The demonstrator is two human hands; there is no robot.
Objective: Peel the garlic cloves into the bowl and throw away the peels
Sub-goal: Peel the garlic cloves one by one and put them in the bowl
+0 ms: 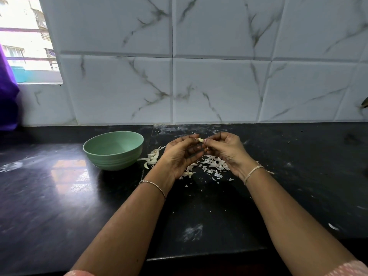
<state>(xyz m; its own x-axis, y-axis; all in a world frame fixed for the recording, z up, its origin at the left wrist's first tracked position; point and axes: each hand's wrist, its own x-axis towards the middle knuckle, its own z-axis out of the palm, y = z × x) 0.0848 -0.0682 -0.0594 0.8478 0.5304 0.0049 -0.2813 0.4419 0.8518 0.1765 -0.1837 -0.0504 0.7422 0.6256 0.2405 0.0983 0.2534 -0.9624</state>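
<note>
Head view: a pale clove [200, 139] is pinched between the fingertips of the left hand [180, 154] and right hand [227, 151], held together above the counter [298, 176]. Thin, papery white peels [211, 166] lie scattered beneath, partly hidden by the hands. Just left stands a smooth green bowl [113, 150], seemingly empty. Behind rise glossy, veined marble tiles [219, 86].

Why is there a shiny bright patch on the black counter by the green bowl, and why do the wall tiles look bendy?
Head view: the patch is light from the overexposed window mirrored in the glossy counter, left of the bowl; head view: the wide-angle lens bows the tile joints near the edges.
</note>
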